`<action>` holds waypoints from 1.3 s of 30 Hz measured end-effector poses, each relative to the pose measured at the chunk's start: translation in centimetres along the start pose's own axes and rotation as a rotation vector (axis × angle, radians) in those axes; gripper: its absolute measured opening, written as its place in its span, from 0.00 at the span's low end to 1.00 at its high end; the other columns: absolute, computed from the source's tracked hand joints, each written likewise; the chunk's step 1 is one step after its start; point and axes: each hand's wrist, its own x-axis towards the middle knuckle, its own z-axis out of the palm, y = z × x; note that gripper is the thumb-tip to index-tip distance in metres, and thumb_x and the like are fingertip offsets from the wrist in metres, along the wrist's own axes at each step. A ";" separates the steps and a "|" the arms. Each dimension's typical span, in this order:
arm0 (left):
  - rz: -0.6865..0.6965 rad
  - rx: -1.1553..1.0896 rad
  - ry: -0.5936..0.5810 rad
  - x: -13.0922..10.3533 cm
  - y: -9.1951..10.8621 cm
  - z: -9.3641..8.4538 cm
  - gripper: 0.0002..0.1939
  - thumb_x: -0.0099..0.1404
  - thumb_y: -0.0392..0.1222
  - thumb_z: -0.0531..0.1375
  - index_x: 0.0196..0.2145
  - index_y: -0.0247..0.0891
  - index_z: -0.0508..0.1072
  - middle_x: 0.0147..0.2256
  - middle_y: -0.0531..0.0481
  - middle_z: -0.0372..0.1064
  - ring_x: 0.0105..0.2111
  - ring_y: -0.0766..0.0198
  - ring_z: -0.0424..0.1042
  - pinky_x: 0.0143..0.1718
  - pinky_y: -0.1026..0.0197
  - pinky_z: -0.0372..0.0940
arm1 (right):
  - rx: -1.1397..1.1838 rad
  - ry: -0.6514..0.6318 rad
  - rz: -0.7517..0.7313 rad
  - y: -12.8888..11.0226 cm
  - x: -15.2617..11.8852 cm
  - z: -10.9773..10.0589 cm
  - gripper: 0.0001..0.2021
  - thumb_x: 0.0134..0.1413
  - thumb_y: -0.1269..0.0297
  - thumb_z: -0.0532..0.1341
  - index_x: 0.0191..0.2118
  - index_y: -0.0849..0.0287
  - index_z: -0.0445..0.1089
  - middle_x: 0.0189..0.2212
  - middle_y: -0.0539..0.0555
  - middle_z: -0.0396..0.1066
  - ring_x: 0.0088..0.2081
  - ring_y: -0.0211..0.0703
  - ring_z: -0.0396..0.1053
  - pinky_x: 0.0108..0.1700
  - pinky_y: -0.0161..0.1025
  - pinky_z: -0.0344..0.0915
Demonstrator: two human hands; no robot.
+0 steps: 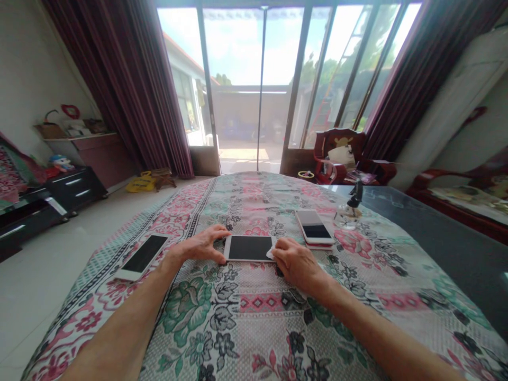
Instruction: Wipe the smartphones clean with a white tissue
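A white phone with a dark screen lies sideways on the flowered tablecloth, in front of me. My left hand is at its left end, thumb and fingers spread around the corners. My right hand is closed on a small white cloth, which touches the right end of the screen. To the left lies another white phone, placed at a slant. Right of the middle phone, a white phone rests on top of something with a red edge.
Behind the stacked phone stands a clear bottle with a black spray top. A dark tabletop adjoins on the right. Beyond are a red wooden chair, glass doors, curtains and a yellow bag on the floor.
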 end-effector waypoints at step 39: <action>0.124 -0.145 -0.019 0.5 -1.6 0.1 0.32 0.49 0.45 0.67 0.53 0.48 0.66 0.52 0.51 0.60 0.53 0.56 0.60 0.55 0.57 0.56 | 0.021 -0.241 -0.047 -3.1 4.2 -1.3 0.13 0.56 0.70 0.53 0.25 0.60 0.71 0.30 0.55 0.69 0.29 0.37 0.61 0.30 0.36 0.50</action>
